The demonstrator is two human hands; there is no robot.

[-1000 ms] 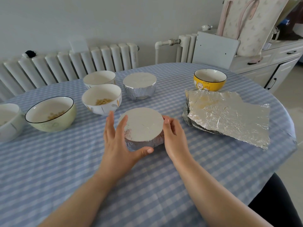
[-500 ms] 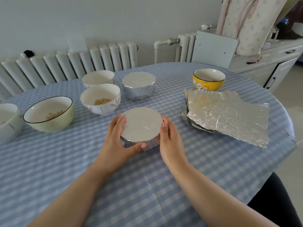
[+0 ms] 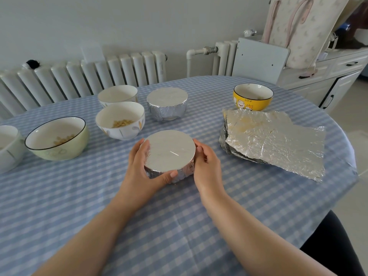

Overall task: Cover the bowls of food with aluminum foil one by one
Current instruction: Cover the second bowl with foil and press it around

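Both hands cup the round foil-wrapped bowl (image 3: pixel 169 152) at the near middle of the blue-checked bench (image 3: pixel 179 226): left hand (image 3: pixel 143 168) curled round its left side, right hand (image 3: pixel 207 166) curled against its right.

Both hands (image 3: pixel 173 166) have closed in around the foil-covered bowl (image 3: pixel 169 150).

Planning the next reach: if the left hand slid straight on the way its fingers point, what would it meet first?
The left hand, gripping the foil-wrapped bowl, points away and slightly right. Past it, probably the second foil-covered bowl; depth is uncertain.
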